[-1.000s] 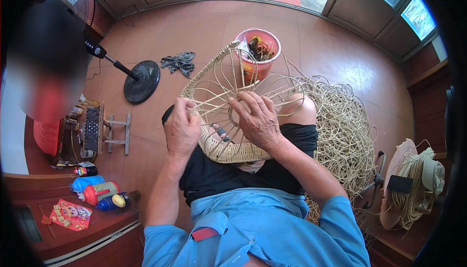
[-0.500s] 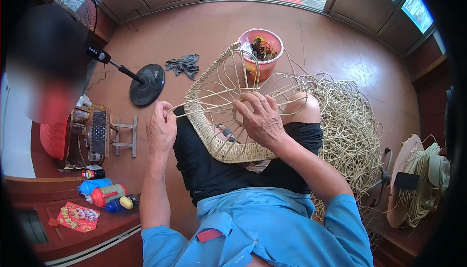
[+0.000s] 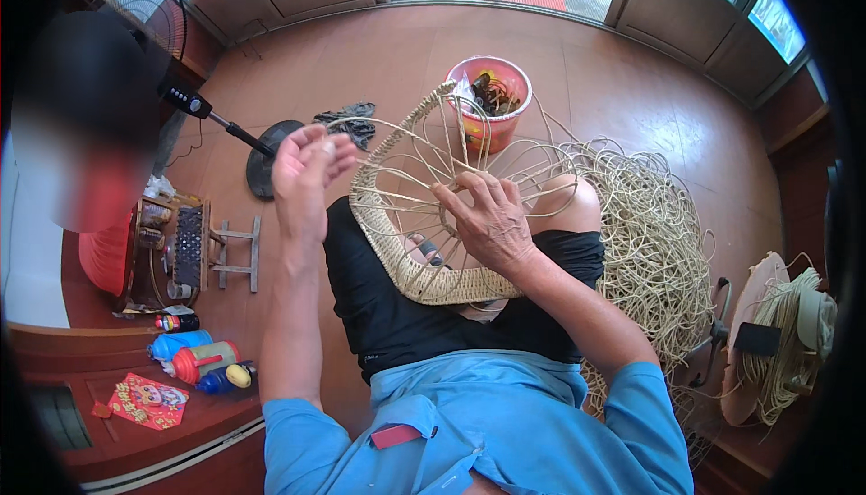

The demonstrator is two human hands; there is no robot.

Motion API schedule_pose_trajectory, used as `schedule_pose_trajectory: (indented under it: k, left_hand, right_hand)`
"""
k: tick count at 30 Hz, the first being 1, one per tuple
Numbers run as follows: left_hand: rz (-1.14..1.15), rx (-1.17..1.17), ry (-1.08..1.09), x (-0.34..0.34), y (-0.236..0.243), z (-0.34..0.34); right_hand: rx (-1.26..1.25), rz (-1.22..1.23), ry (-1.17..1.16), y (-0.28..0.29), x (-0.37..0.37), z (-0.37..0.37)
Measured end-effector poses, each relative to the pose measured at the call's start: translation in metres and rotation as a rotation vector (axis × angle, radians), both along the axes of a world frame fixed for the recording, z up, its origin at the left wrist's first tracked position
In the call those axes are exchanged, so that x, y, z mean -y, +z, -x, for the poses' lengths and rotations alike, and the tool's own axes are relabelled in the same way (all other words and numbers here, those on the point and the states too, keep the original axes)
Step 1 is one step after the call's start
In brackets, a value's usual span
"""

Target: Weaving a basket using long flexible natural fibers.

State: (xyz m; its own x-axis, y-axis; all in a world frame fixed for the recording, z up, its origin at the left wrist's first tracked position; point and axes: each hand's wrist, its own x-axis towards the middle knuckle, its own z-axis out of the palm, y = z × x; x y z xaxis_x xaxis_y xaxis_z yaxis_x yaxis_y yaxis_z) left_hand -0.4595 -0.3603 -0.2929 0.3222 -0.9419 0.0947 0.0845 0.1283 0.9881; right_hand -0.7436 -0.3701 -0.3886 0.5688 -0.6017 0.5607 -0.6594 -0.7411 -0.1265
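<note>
A partly woven piece of pale cord rests across my lap, with a thick braided rim along its left and near sides. Thin cord spokes cross its open middle toward a small ring. My right hand is closed on the strands near that middle, fingers bent and pressed together. My left hand is raised off the rim's left side, palm turned up and fingers apart, slightly blurred. One loose cord curves close to its fingertips; I cannot tell whether they touch.
A big tangled heap of cord lies at my right. Beyond the weave stands a pink bucket with bits inside. On the left are a fan base, a dark cloth, a small wooden stool, and bottles. A person with a red garment is beside the fan.
My left hand has risen away from the rim and opened from a pinch on a cord. My right hand stays at the middle of the weave.
</note>
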Motion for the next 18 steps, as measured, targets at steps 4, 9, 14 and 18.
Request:
schedule_pose_trajectory:
  k: [4, 9, 14, 18]
  left_hand:
    - [-0.032, 0.593, -0.094, -0.022, -0.018, 0.031]
    - [0.065, 1.407, -0.105, -0.016, -0.028, 0.036]
    - [0.076, 1.531, -0.123, -0.004, -0.031, 0.03]
    - [0.169, 1.598, -0.126, -0.006, -0.034, 0.027]
  right_hand:
    - [0.005, -0.012, 0.005, -0.001, -0.001, 0.0]
    - [0.02, 0.001, 0.014, 0.0, 0.0, -0.001]
    - [0.036, 0.006, 0.01, 0.002, -0.001, -0.001]
    - [0.062, 0.017, 0.004, 0.002, -0.002, -0.001]
